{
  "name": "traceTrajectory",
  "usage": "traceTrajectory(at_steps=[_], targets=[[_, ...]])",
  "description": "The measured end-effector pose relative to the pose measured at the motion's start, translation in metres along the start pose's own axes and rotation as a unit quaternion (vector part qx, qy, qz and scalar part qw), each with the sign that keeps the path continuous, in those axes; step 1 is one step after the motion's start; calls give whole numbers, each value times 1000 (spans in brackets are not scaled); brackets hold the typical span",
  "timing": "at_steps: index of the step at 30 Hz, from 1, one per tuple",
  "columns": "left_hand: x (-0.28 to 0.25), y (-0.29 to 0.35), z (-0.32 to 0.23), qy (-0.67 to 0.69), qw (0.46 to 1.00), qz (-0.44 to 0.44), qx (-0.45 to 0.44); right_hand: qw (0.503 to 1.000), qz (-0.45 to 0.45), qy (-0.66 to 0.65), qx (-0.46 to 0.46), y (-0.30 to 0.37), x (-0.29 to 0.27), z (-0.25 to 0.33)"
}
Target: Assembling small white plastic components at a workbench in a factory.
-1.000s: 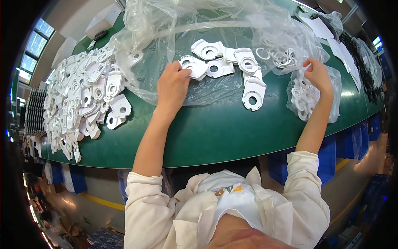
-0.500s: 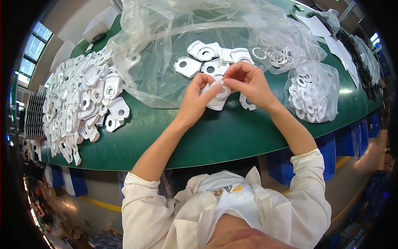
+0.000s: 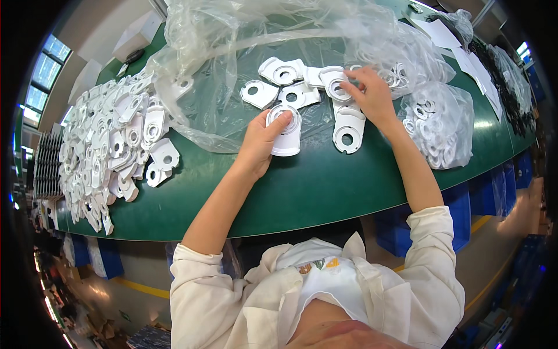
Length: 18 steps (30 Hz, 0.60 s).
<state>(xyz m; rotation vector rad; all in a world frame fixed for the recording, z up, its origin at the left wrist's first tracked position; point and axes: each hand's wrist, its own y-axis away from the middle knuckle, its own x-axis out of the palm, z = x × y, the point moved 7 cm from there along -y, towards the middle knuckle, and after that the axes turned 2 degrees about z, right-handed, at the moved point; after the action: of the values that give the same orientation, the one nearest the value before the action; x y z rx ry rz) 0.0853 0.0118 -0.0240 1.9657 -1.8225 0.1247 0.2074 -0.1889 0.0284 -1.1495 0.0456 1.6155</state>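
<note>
My left hand (image 3: 260, 139) grips a white plastic plate with a round opening (image 3: 286, 145). Its thumb presses on a ring seated around that opening. Farther right, my right hand (image 3: 372, 96) has its thumb and fingers apart, at the right edge of another white plate (image 3: 333, 75). Whether the fingertips touch that plate is hard to tell. Just below it lies a white plate (image 3: 350, 123) with its hole toward me. More such plates lie beyond my left hand, among them one (image 3: 267, 93) at the left and one (image 3: 273, 67) at the back.
A large heap of white plates (image 3: 110, 139) covers the table's left side. Clear plastic sheeting (image 3: 215, 52) spreads across the back. A clear bag of white rings (image 3: 442, 128) sits at the right, beside paper sheets (image 3: 472, 70). The green table (image 3: 302, 203) curves along its near edge.
My right hand has left the plate in my left hand and moved right and away to the loose plates. My left hand has shifted slightly left, still holding its plate.
</note>
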Motion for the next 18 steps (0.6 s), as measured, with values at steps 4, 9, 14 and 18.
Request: traceTrajectory(at_steps=[4, 9, 14, 18], targets=[[11, -2, 3, 74, 994, 73, -32, 999, 23, -20, 40, -1, 2, -15], [20, 6, 0, 237, 962, 115, -72, 911, -3, -382, 156, -4, -4, -12], [29, 7, -1, 148, 974, 166, -40, 881, 44, -450, 138, 5, 9, 20], [29, 9, 3, 96, 978, 176, -53, 950, 40, -301, -73, 13, 9, 59]])
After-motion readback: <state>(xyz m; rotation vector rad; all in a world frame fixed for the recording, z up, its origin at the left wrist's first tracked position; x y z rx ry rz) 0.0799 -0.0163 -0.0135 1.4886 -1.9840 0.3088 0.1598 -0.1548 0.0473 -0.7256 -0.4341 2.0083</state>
